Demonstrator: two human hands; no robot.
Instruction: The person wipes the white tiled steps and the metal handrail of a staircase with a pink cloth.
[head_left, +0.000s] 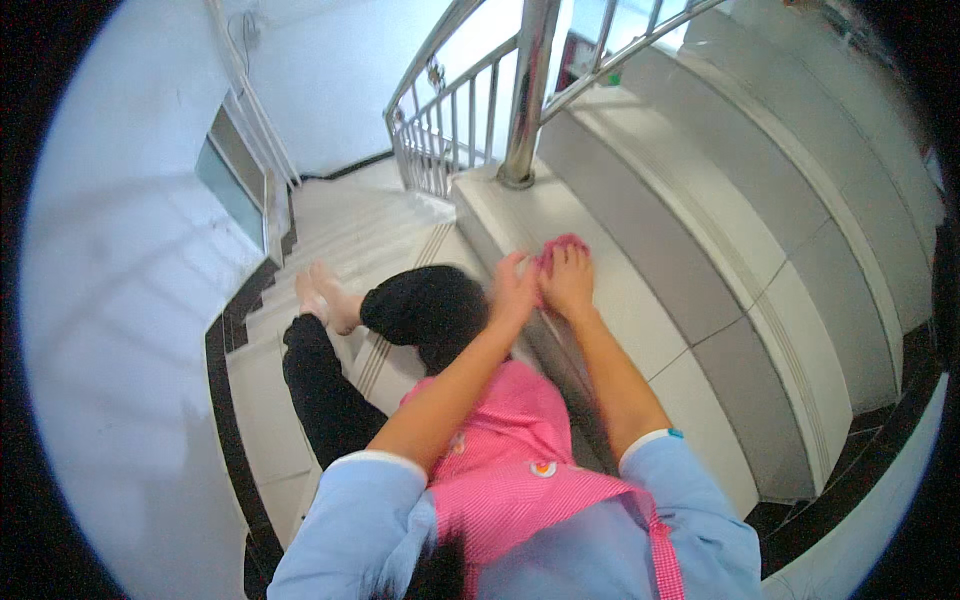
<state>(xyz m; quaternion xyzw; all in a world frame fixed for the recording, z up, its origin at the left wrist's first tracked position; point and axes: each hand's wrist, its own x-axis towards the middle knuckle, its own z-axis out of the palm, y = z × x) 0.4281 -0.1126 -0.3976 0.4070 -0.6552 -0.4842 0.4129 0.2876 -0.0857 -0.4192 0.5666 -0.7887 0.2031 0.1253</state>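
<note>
A crumpled pink cloth (566, 244) lies under my right hand (568, 279), whose fingers are bent over it against a pale tiled stair step (630, 315). Close by on the left, my left hand (516, 289) is at the edge of the same step, next to the cloth. Its fingers are blurred and curled, and whether they pinch part of the cloth cannot be made out. My forearms reach forward over the pink apron (517, 465) and the black trousers (431, 307).
A shiny metal railing post (525, 112) rises from the step ahead, with barred railing (450, 127) beyond it. More steps (757, 247) climb to the right. Stairs (360, 210) descend on the left, where my bare feet (328, 292) rest. A white wall (127, 300) with dark skirting bounds the left side.
</note>
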